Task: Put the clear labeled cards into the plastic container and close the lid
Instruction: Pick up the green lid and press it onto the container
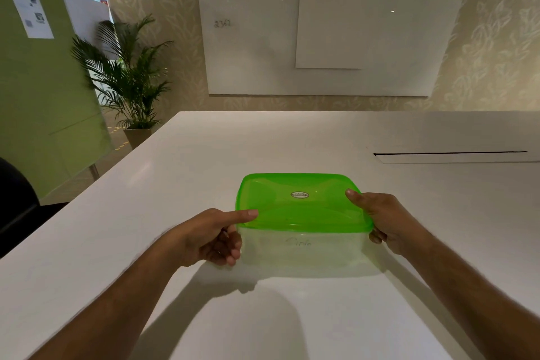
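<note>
While the green lid (301,202) sat on the clear container (301,248), I saw both hands grasping it. Left hand (210,238) and right hand (382,221) pinched opposite lid edges on the white table (146,184).

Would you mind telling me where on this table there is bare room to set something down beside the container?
Bare table lies left of the container, out to the table's left edge, behind the lid to the far edge, and right of it below the slot. The near middle is hemmed by both forearms; the left hand and right hand crowd the container's ends.
</note>
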A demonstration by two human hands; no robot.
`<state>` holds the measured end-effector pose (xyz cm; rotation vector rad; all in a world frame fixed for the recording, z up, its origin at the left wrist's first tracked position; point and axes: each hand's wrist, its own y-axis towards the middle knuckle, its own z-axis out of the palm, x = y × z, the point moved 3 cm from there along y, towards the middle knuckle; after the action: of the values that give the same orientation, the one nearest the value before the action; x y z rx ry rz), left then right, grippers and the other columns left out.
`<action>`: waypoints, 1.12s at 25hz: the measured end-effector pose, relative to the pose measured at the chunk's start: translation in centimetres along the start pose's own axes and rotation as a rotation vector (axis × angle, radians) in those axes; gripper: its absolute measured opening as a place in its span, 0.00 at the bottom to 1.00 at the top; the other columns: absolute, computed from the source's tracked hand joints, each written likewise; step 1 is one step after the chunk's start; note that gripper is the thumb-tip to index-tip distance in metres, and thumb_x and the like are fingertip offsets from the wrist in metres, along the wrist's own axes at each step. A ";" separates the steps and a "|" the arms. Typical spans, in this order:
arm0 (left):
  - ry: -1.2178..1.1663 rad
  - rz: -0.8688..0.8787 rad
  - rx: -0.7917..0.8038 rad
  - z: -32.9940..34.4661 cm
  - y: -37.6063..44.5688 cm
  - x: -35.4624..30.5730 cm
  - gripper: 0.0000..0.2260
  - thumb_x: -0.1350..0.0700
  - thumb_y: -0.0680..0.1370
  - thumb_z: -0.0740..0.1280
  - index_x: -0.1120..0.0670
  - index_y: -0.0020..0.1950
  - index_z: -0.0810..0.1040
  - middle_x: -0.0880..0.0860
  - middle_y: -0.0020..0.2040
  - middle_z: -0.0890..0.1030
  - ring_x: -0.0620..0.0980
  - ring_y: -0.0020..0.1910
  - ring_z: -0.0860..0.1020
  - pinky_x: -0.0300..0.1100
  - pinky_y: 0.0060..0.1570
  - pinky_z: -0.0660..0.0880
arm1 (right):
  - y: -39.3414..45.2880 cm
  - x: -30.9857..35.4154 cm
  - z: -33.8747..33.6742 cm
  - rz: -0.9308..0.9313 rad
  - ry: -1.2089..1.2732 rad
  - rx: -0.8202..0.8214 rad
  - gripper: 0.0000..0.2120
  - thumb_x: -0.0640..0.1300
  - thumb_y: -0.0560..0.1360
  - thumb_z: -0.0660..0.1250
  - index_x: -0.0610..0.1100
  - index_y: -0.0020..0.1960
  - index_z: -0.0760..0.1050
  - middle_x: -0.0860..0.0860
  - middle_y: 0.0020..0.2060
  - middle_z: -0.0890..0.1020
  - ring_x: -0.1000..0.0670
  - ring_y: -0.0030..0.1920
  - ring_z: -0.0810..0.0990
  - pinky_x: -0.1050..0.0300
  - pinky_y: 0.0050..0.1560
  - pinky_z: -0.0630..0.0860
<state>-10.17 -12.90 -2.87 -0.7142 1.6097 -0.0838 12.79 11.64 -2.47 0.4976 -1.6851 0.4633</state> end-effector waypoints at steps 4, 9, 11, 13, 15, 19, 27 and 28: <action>-0.133 -0.025 -0.038 0.6 -0.2 0.5 0.23 0.38 0.54 0.81 0.56 0.24 0.79 0.56 0.27 0.79 0.51 0.23 0.77 0.37 0.24 0.72 | 0.1 -0.1 0.1 0.010 0.001 -0.010 0.20 0.56 0.72 0.72 0.36 0.42 0.81 0.48 0.21 0.66 0.51 0.17 0.59 0.64 0.19 0.60; -0.220 -0.017 -0.076 1.2 -0.2 0.5 0.21 0.40 0.53 0.79 0.56 0.23 0.77 0.56 0.25 0.78 0.51 0.21 0.75 0.35 0.23 0.70 | 0.2 -0.2 0.2 0.033 0.026 -0.010 0.21 0.55 0.72 0.72 0.34 0.45 0.81 0.48 0.20 0.66 0.51 0.17 0.58 0.64 0.19 0.59; -0.232 -0.013 -0.080 1.3 -0.3 0.5 0.20 0.40 0.53 0.79 0.56 0.23 0.77 0.56 0.25 0.77 0.51 0.21 0.75 0.35 0.22 0.70 | 0.2 -0.2 0.2 0.040 0.038 -0.013 0.21 0.54 0.72 0.73 0.34 0.47 0.81 0.48 0.21 0.66 0.51 0.18 0.58 0.64 0.20 0.58; -0.237 -0.010 -0.083 1.4 -0.4 0.5 0.20 0.41 0.53 0.79 0.56 0.22 0.77 0.56 0.25 0.78 0.51 0.21 0.75 0.35 0.22 0.70 | 0.2 -0.2 0.2 0.046 0.040 -0.018 0.22 0.54 0.73 0.73 0.33 0.48 0.81 0.48 0.21 0.66 0.50 0.18 0.58 0.64 0.20 0.58; -0.243 -0.006 -0.083 1.4 -0.4 0.5 0.20 0.41 0.53 0.79 0.56 0.22 0.77 0.56 0.25 0.78 0.51 0.21 0.75 0.35 0.22 0.70 | 0.2 -0.2 0.3 0.051 0.045 -0.022 0.22 0.54 0.73 0.73 0.32 0.49 0.81 0.48 0.21 0.66 0.50 0.19 0.58 0.64 0.20 0.58; -0.260 0.007 -0.080 1.4 -0.3 0.5 0.20 0.41 0.53 0.79 0.55 0.22 0.77 0.55 0.25 0.77 0.51 0.21 0.75 0.35 0.22 0.69 | 0.2 -0.3 0.2 0.056 0.052 -0.021 0.23 0.53 0.73 0.72 0.32 0.49 0.81 0.49 0.20 0.65 0.50 0.19 0.57 0.65 0.21 0.57; -0.276 0.059 -0.095 1.6 -0.3 0.7 0.20 0.40 0.53 0.79 0.55 0.22 0.77 0.56 0.26 0.77 0.52 0.22 0.75 0.39 0.28 0.70 | 0.3 -0.4 0.3 0.065 0.069 -0.022 0.21 0.54 0.73 0.73 0.34 0.48 0.81 0.49 0.20 0.66 0.50 0.20 0.57 0.64 0.22 0.57; -0.261 0.075 -0.099 1.5 -0.4 0.7 0.21 0.39 0.54 0.79 0.55 0.23 0.77 0.56 0.27 0.77 0.52 0.23 0.75 0.40 0.29 0.71 | 0.3 -0.5 0.2 0.068 0.071 -0.023 0.21 0.54 0.72 0.73 0.34 0.48 0.82 0.49 0.20 0.66 0.50 0.20 0.57 0.64 0.22 0.57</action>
<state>-8.59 -13.03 -3.61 -0.7093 1.3957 0.1401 12.50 11.76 -2.97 0.4033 -1.6407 0.5045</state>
